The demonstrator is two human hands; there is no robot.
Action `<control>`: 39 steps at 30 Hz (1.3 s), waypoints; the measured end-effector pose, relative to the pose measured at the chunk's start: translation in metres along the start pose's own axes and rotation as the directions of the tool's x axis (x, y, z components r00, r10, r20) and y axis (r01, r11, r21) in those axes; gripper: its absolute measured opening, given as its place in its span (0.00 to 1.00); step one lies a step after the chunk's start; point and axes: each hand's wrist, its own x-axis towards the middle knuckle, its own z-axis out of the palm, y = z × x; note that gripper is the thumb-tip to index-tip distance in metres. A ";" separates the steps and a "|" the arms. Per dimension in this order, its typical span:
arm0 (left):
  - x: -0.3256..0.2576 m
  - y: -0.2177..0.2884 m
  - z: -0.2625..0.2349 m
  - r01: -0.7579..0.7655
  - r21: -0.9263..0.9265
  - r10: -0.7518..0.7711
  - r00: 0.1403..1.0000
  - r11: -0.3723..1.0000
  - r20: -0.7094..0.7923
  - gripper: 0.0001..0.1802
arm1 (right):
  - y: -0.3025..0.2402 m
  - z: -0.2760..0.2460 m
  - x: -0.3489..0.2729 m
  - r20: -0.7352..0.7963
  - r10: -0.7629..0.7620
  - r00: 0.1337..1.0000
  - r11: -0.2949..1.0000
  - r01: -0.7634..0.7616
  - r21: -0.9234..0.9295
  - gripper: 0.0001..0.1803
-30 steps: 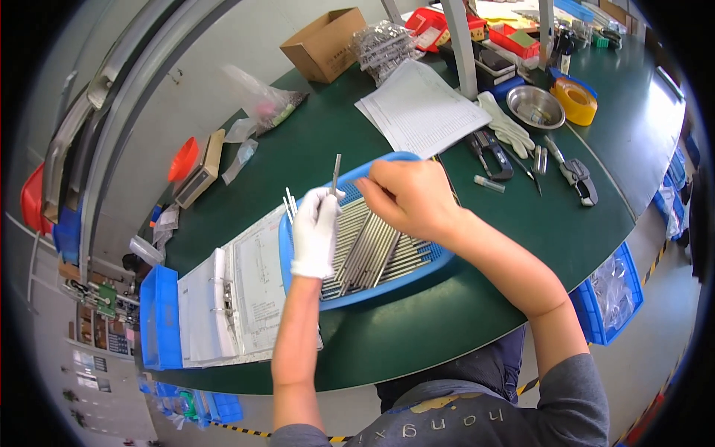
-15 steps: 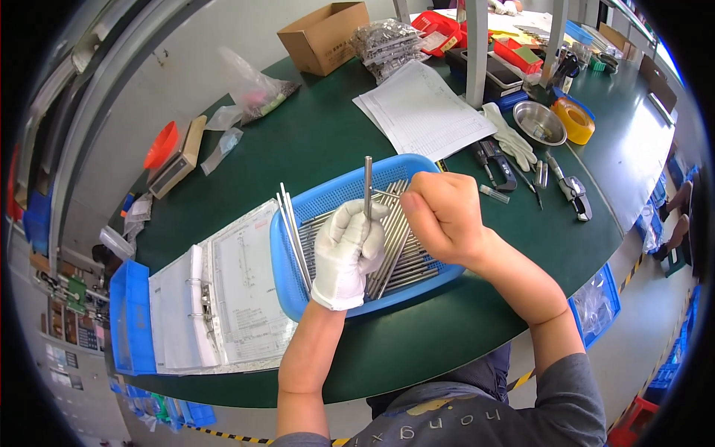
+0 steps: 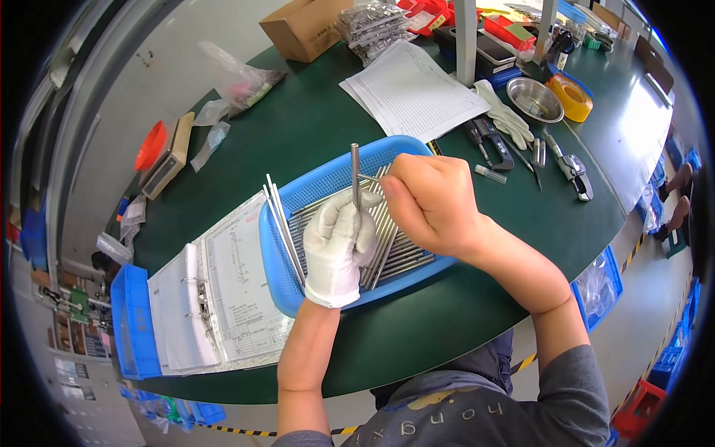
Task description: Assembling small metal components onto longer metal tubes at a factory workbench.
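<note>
My left hand, in a white glove, holds a thin metal rod upright above a blue perforated tray full of several more metal rods. My bare right hand is closed right beside it, pinching a thin pin or tool whose tip touches the upright rod. A few rods lie across the tray's left rim.
An open ring binder with drawings lies left of the tray. Behind are printed sheets, calipers, white gloves, a steel bowl, yellow tape, a cardboard box and plastic bags.
Both hands have come nearer together over the tray, and the rod in my left hand now stands upright with my right hand against it.
</note>
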 end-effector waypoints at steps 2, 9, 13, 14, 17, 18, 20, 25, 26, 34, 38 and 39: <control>0.000 -0.002 0.002 -0.030 0.093 0.037 0.996 0.995 -0.075 0.13 | -0.001 0.000 0.001 0.007 0.010 1.000 0.999 -0.010 -0.036 0.09; 0.000 -0.004 0.005 -0.035 0.137 0.055 0.988 0.990 -0.142 0.12 | -0.003 0.004 0.000 -0.019 -0.033 0.999 0.992 0.030 -0.126 0.11; 0.001 -0.005 0.005 -0.025 0.134 0.037 0.995 0.991 -0.091 0.12 | 0.000 0.005 -0.004 -0.026 0.176 0.984 0.983 -0.177 -0.038 0.14; 0.001 -0.006 0.005 -0.028 0.136 0.040 0.996 0.990 -0.084 0.12 | -0.001 0.005 -0.004 -0.018 0.174 0.985 0.984 -0.175 -0.036 0.14; 0.002 -0.002 0.005 -0.031 0.119 0.047 0.990 0.992 -0.133 0.12 | -0.005 0.010 -0.003 -0.021 0.020 1.000 0.989 -0.023 -0.145 0.13; 0.001 -0.001 0.004 -0.036 0.117 0.053 0.988 0.992 -0.142 0.12 | -0.007 0.010 -0.002 -0.013 0.015 1.000 0.990 -0.017 -0.138 0.13; -0.002 -0.001 0.001 0.014 0.111 -0.002 0.994 0.994 -0.107 0.12 | -0.007 0.009 -0.001 0.003 0.103 0.995 0.989 -0.102 -0.103 0.13; 0.003 -0.001 0.009 0.011 0.058 -0.007 0.997 0.998 -0.079 0.11 | -0.008 -0.001 -0.002 0.039 0.156 0.987 0.987 -0.155 -0.039 0.09; 0.004 -0.001 0.008 0.004 0.041 -0.002 0.999 0.999 -0.040 0.11 | -0.007 -0.001 -0.002 0.052 0.147 0.988 0.989 -0.145 -0.040 0.08; 0.002 0.004 0.005 0.036 -0.078 -0.037 0.999 0.996 -0.015 0.10 | -0.007 0.000 -0.002 0.064 0.083 0.994 0.996 -0.081 -0.032 0.03; 0.001 0.004 0.007 -0.059 -0.009 0.057 0.987 0.998 -0.153 0.10 | -0.007 0.000 0.001 0.063 0.066 0.996 0.997 -0.063 -0.052 0.04; 0.001 0.005 0.009 -0.053 0.054 0.062 0.982 0.997 -0.177 0.10 | -0.006 -0.003 0.002 0.051 0.040 0.998 0.998 -0.037 -0.059 0.04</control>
